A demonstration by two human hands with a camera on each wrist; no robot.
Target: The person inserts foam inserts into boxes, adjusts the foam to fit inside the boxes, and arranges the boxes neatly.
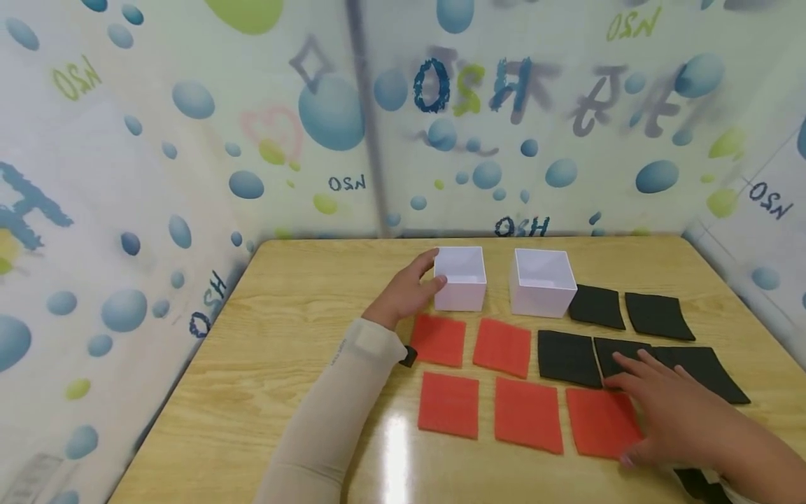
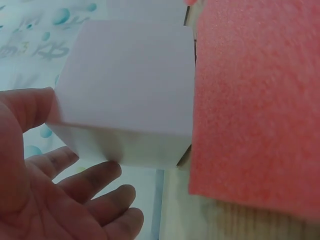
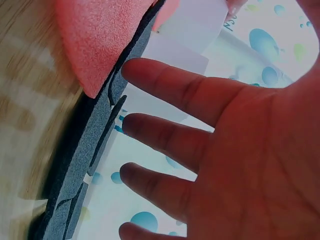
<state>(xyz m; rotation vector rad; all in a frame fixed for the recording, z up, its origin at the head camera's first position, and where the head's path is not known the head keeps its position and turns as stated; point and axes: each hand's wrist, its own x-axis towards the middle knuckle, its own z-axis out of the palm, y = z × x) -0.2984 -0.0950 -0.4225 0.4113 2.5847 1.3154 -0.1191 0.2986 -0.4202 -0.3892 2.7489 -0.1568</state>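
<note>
My left hand rests against the left side of a white open-topped box, thumb at its front corner. Up close in the left wrist view, the fingers are spread along the box's side, and some stand apart from it. Over the rightmost front red foam square hovers my right hand, its fingers reaching towards the black foam squares. Those fingers look extended and separate in the right wrist view, with nothing held in them. Part of that red square is hidden beneath the hand.
A second white box stands to the right of the first. Several more red foam squares lie in rows before the boxes. Further black squares lie at the right. A patterned curtain hangs behind the wooden table.
</note>
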